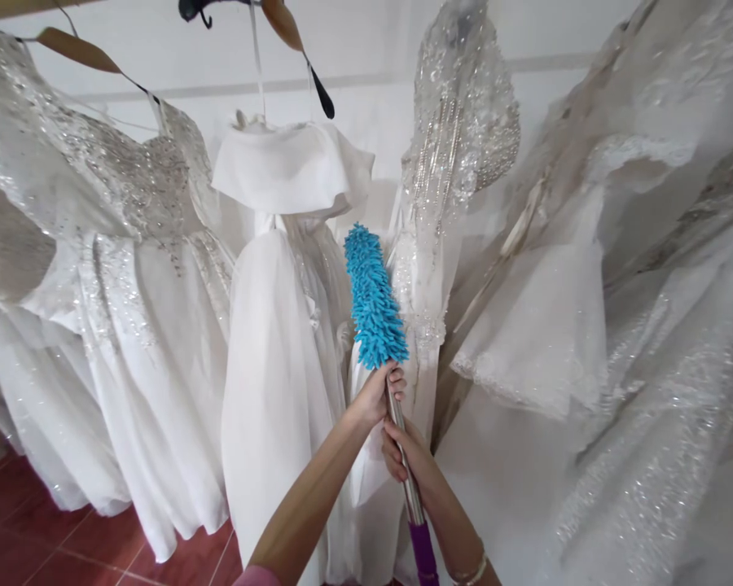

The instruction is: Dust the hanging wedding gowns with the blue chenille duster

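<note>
Duster: blue microfiber duster [374, 297], upright with a slight leftward tilt, in front of the gap between two hanging gowns; contact with fabric, can't tell.
Pole: silver metal pole [411, 496] running down from the duster, purple handle section [423, 553] below it.
Left hand [381, 392]: grip clamped around the pole top, just under the blue fibers.
Right hand [406, 448]: grip closed on the pole lower down, just below the left.
Wrist/sleeve: bracelet [477, 572] on right wrist; pink sleeve [257, 576] on left arm.
Gown left of duster: plain white off-shoulder gown [293, 167], hung below a hanger [284, 24].
Gown behind/right: white gown with beaded bodice [458, 138].
Far left: sequined-bodice gown [152, 175] on a tan hanger [79, 50].
Right side: white lace-hemmed dress [543, 309], then a glittery gown [665, 464].
Wall: white wall [354, 49] behind gowns.
Floor: red tiled floor [103, 541], near the left gowns' hems.
</note>
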### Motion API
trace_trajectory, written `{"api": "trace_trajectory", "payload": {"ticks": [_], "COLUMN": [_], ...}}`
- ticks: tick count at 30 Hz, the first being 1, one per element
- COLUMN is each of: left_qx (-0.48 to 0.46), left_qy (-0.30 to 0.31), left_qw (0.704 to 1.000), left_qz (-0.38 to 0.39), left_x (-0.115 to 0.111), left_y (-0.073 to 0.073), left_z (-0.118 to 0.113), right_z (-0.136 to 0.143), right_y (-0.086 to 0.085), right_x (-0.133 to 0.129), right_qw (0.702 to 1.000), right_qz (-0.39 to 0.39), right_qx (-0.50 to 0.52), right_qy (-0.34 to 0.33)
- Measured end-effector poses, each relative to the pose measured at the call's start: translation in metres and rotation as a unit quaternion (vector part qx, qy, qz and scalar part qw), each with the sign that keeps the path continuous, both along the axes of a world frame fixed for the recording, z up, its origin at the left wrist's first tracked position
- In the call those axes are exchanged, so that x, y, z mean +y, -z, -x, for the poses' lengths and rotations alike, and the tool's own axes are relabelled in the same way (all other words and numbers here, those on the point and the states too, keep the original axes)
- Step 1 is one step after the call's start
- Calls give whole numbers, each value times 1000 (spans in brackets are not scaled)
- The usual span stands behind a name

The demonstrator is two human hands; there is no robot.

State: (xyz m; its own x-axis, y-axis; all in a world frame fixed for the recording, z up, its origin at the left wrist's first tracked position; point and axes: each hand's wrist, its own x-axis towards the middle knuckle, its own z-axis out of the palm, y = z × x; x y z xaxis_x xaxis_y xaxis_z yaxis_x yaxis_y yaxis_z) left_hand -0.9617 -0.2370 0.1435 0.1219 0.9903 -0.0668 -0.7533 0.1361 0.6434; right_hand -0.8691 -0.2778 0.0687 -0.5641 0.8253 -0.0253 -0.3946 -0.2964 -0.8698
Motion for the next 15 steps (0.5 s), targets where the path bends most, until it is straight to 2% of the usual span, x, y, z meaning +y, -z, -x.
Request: {"api": "trace_trajectory", "payload": {"ticks": [2,4,9,15], "left_qx": [2,0,-9,12], "left_qy": [2,2,-12,14], "left_qw": [1000,1000,998,988], "left_qz": [-7,-4,62,154], "left_x": [0,-1,-1,0], "left_y": [-1,7,49,95], "left_z": [1,4,17,39], "right_z": [1,3,13,37], "right_y": [-2,1,22,62], "right_x": [-1,-3,-11,-16], "right_qw": [1000,1000,999,994], "right_qz": [-3,0,29,65], "right_qx": [2,-1,-31,-82], "right_qy": [-2,-5,-10,5]}}
